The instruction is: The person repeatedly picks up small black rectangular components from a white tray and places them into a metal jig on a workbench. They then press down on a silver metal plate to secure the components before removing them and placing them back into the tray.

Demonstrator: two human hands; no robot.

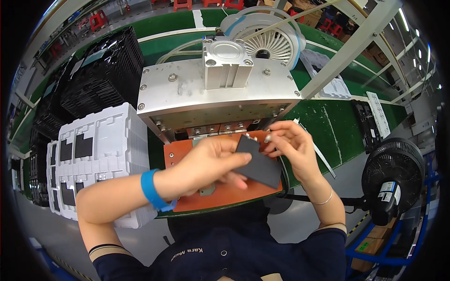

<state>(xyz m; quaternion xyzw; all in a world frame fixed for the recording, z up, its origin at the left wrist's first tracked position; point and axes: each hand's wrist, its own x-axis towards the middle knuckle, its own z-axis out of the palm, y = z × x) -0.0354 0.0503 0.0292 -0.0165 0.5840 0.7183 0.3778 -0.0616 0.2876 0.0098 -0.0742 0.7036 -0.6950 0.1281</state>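
My left hand (213,161), with a blue wristband on its wrist, grips a flat black rectangular piece (263,167) between thumb and fingers. The piece is tilted, and small shiny bits show along its upper edge. At its upper right corner is my right hand (293,147), fingers bent in toward a small shiny bit (267,138); what they pinch is too small to name. Both hands are above the orange plate (225,199) of a metal press (187,93). The press's silver block (228,63) rises at the top, and its working gap lies just beyond my hands.
White plastic trays (110,161) with black flat pieces are stacked at the left, with black tray stacks (103,75) behind. A black fan (391,171) stands at the right. A large white fan (267,40) sits behind the press on the green table (323,122).
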